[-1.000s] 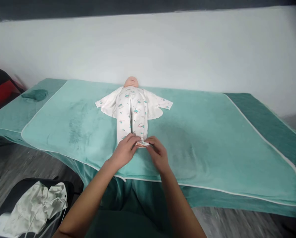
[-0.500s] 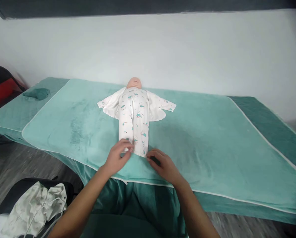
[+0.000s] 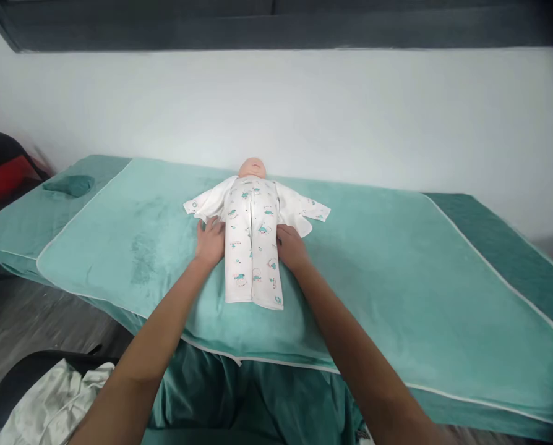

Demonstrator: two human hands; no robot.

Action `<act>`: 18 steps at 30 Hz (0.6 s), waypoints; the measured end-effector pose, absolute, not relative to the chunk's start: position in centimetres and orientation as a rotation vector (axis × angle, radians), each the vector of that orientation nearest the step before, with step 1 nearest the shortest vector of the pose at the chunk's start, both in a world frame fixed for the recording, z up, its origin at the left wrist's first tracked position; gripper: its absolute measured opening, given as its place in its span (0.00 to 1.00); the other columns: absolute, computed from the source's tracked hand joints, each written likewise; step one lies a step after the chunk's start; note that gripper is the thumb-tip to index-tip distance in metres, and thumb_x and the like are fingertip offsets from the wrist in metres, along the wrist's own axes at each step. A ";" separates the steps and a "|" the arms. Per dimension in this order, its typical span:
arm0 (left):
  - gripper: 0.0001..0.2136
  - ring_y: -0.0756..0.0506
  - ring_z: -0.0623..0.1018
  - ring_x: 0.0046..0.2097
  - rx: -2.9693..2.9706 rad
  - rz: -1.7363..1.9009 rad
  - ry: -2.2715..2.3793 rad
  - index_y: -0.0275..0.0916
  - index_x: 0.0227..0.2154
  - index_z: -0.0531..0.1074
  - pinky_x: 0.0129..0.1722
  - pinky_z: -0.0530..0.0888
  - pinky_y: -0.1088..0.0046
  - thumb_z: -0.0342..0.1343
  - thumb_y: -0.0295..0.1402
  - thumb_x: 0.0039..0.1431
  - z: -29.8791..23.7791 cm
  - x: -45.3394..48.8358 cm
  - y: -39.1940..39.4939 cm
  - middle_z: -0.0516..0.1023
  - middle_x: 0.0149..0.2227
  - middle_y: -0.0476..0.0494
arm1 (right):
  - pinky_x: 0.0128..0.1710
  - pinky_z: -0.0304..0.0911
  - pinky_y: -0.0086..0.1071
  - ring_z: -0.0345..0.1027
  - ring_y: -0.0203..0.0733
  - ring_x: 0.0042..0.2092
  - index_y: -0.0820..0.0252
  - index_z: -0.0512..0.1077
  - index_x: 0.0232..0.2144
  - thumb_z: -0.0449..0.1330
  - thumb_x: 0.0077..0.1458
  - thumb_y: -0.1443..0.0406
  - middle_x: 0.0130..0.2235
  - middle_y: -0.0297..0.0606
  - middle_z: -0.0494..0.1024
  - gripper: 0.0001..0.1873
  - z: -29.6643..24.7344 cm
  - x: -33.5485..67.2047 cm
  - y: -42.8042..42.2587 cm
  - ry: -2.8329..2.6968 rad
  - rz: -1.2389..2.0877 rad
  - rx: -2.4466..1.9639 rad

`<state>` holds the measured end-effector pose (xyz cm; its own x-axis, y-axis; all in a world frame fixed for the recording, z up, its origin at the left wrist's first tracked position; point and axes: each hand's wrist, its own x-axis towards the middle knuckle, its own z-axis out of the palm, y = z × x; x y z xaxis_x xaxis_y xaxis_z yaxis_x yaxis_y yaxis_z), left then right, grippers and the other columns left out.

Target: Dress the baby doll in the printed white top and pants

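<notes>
A baby doll (image 3: 252, 167) lies on its back across the bed, with only its head showing. White printed baby clothes (image 3: 253, 259) cover the rest: the sleeves spread to both sides, and a long piece with a middle line runs down towards me. At the left edge of this long piece, about halfway down, is my left hand (image 3: 210, 242), fingers apart and bent, tips by the jacket's lower edge. Opposite it, my right hand (image 3: 292, 247) touches the right edge with bent fingers. Its fingertips and both thumbs are hidden.
A green plush cover (image 3: 378, 278) with white piping lies over the bed, and a face hole (image 3: 70, 184) is at the left end. The white wall (image 3: 276, 105) rises behind. Pale cloth (image 3: 49, 402) rests on a black chair (image 3: 21, 371) at lower left.
Both hands have moved from the lower hem up along the sides of the baby clothes. The hem now lies flat and uncovered. The view has tilted up slightly.
</notes>
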<state>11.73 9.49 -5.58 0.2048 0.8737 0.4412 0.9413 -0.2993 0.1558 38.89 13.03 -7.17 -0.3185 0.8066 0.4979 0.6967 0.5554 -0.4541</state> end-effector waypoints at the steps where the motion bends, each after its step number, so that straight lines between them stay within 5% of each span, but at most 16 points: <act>1: 0.14 0.28 0.64 0.67 -2.342 -0.664 -1.726 0.41 0.43 0.80 0.65 0.50 0.32 0.51 0.24 0.61 -5.6 11.8 9.8 0.79 0.52 0.33 | 0.53 0.66 0.47 0.67 0.53 0.50 0.57 0.77 0.40 0.53 0.62 0.69 0.46 0.46 0.79 0.13 -7.4 38.8 13.3 -2.070 0.204 -1.213; 10: 0.09 0.34 0.73 0.57 -2.649 -0.601 -1.428 0.42 0.35 0.81 0.66 0.58 0.41 0.56 0.26 0.56 -6.3 11.4 11.5 0.82 0.40 0.36 | 0.48 0.66 0.45 0.65 0.52 0.48 0.57 0.77 0.39 0.51 0.56 0.75 0.44 0.45 0.78 0.17 -8.1 39.7 12.6 -1.962 0.161 -1.351; 18: 0.11 0.37 0.76 0.58 -2.827 -0.641 -1.401 0.41 0.43 0.81 0.65 0.64 0.51 0.58 0.27 0.59 -5.9 12.5 13.7 0.83 0.49 0.38 | 0.57 0.64 0.48 0.67 0.51 0.54 0.54 0.80 0.47 0.53 0.59 0.72 0.52 0.41 0.80 0.20 -7.9 39.9 12.8 -2.035 0.215 -1.235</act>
<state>12.47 13.68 -5.90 0.5427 0.7787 0.3150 0.7476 -0.6187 0.2414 39.90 12.84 -7.88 -0.2685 0.8228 0.5010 0.6999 0.5239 -0.4854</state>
